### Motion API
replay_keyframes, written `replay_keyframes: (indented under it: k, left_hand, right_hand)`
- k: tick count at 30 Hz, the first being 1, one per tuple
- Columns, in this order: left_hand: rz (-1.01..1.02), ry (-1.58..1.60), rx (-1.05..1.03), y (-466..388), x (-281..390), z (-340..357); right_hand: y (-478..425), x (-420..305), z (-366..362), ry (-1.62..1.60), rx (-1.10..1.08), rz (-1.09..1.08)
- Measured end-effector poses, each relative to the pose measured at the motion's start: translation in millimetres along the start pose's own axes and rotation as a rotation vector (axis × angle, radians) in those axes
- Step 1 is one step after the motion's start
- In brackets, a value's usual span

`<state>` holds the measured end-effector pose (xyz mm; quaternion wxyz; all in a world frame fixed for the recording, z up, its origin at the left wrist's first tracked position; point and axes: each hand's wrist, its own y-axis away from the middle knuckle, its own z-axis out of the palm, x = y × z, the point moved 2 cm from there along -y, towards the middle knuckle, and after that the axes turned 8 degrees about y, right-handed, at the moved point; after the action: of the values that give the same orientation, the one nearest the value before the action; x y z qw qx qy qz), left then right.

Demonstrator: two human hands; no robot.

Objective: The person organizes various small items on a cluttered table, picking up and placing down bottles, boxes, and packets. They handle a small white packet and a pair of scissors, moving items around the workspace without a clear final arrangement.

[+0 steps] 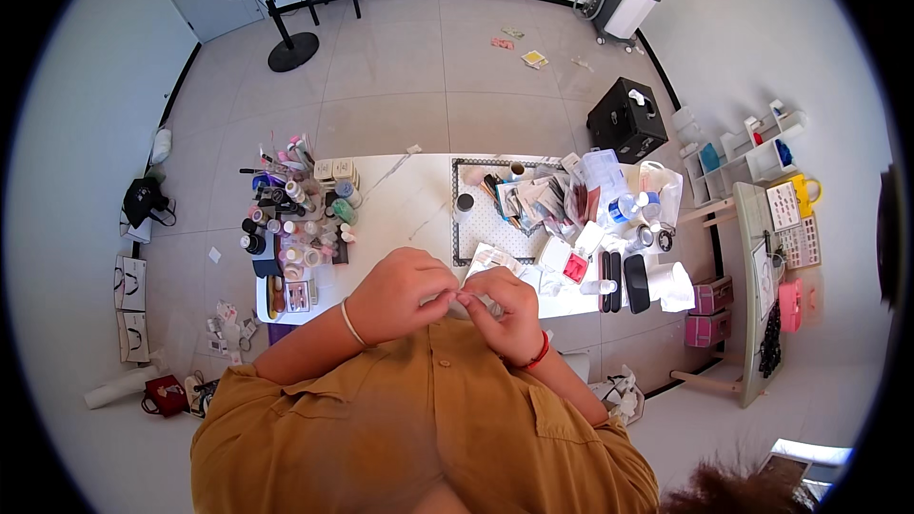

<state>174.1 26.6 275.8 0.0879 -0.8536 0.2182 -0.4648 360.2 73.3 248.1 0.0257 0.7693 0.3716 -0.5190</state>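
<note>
My left hand (408,293), with a pale band on its wrist, is raised before my chest near the front edge of the white marble-patterned table (400,203). My right hand (503,307), wearing a red bracelet, meets it there. The thumbs and fingertips of both hands touch or nearly touch. Whether something small is pinched between them is too small to tell. Just past my right hand lies a crumpled white packet (493,259) on the table. A lace-edged dotted mat (477,232) spreads beyond it.
Bottles and jars (300,232) crowd the table's left end. On the right are packets (539,200), a white box with a red inside (575,268), water bottles (623,208) and a black case (637,284). A black trolley case (627,120) and a standing fan (293,50) occupy the floor.
</note>
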Motion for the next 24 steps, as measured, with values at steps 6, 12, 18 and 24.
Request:
replay_keyframes:
  k: [6,12,18,24]
  left_hand:
    - [-0.062,0.002,0.012,-1,-4,-3]
    - [-0.256,0.219,0.071,2,-10,-19]
    - [-0.324,0.366,0.132,6,-18,-25]
    - [-0.283,0.389,0.185,6,-21,-25]
  right_hand:
    - [0,1,-1,-0.027,0.074,0.058]
    - [2,10,-9,-0.183,0.162,0.251]
    - [4,19,-14,-0.385,0.184,0.35]
    - [2,14,-17,-0.404,0.198,0.334]
